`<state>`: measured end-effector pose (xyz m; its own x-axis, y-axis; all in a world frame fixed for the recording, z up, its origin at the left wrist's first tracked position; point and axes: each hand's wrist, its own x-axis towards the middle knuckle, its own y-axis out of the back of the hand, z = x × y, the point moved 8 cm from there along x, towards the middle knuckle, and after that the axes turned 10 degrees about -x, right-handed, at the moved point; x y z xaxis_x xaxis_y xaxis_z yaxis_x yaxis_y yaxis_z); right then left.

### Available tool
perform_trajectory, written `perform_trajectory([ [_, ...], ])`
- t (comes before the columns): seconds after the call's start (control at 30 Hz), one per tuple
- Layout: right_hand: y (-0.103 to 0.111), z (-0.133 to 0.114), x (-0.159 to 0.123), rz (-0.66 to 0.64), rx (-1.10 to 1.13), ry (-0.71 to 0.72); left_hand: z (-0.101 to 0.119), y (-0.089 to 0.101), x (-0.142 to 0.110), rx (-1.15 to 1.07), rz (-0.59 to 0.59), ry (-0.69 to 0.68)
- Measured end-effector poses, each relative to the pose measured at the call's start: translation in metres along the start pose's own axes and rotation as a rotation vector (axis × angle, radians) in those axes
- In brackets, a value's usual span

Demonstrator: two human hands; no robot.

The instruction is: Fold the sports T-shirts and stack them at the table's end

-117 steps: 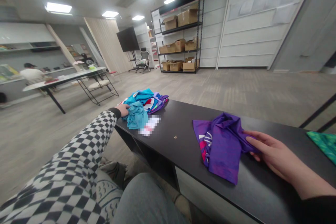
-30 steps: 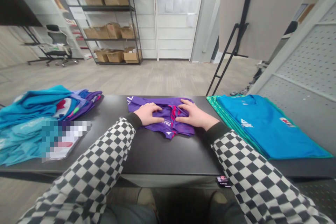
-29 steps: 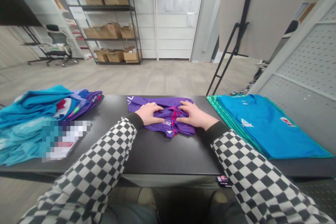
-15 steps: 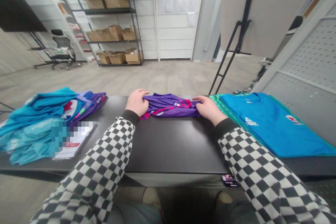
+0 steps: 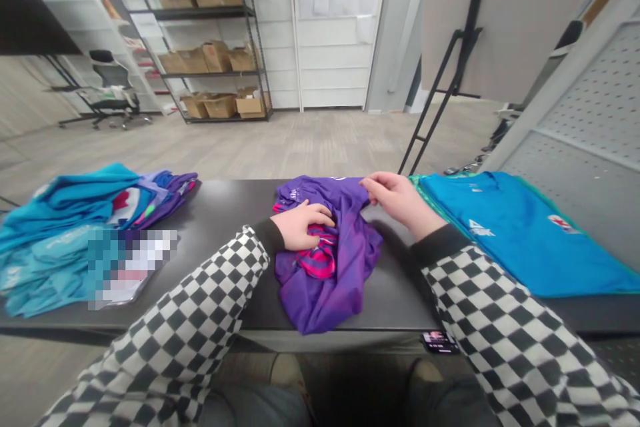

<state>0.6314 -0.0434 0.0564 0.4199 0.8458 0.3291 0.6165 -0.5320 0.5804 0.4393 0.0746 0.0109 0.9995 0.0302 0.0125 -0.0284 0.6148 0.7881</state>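
Note:
A purple shirt (image 5: 345, 280) with pink striped trim lies crumpled on the black table (image 5: 225, 267) in front of me, its near end reaching close to the table's front edge. My left hand (image 5: 301, 223) rests on top of it beside the pink trim, fingers apart and slightly bent. At the shirt's far right corner, my right hand (image 5: 393, 197) pinches the fabric between thumb and fingers. Part of the shirt under my left hand is hidden.
Loose blue, teal and purple clothes (image 5: 75, 227) lie heaped on the left, beside a clear plastic packet (image 5: 135, 280). A flat stack topped by a blue shirt (image 5: 520, 233) sits on the right. A phone (image 5: 440, 341) shows below the table's front edge.
The purple shirt has gone from a gathered strip at the far edge to a spread heap reaching toward me. My left hand moved right and nearer onto it; my right hand shifted slightly.

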Motion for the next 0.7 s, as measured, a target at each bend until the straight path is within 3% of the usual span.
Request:
perform_trajectory([
  [0.07, -0.011, 0.002, 0.003, 0.029, -0.169, 0.104, 0.016, -0.006, 0.000, -0.116, -0.070, -0.078],
  [0.13, -0.033, 0.002, 0.002, -0.126, -0.288, 0.206, 0.020, -0.004, 0.000, -0.238, -0.070, -0.095],
  [0.2, -0.046, 0.005, 0.000, -0.253, -0.390, 0.232, 0.004, 0.010, -0.001, -0.270, 0.039, -0.021],
  [0.33, -0.031, 0.029, 0.004, -0.230, -0.634, 0.011, -0.061, 0.060, -0.025, 0.036, 0.432, 0.351],
  [0.4, -0.019, 0.040, 0.004, -0.199, -0.724, -0.106, -0.086, 0.079, -0.041, 0.159, 0.555, 0.524],
  [0.47, -0.009, 0.047, 0.003, -0.165, -0.805, -0.198, -0.093, 0.086, -0.048, 0.203, 0.617, 0.559],
  [0.57, -0.002, 0.047, 0.002, -0.111, -0.894, -0.273, -0.075, 0.079, -0.039, 0.214, 0.643, 0.442],
  [0.7, -0.014, 0.028, 0.005, -0.025, -0.805, -0.067, -0.044, 0.038, -0.011, 0.105, 0.407, 0.323],
])
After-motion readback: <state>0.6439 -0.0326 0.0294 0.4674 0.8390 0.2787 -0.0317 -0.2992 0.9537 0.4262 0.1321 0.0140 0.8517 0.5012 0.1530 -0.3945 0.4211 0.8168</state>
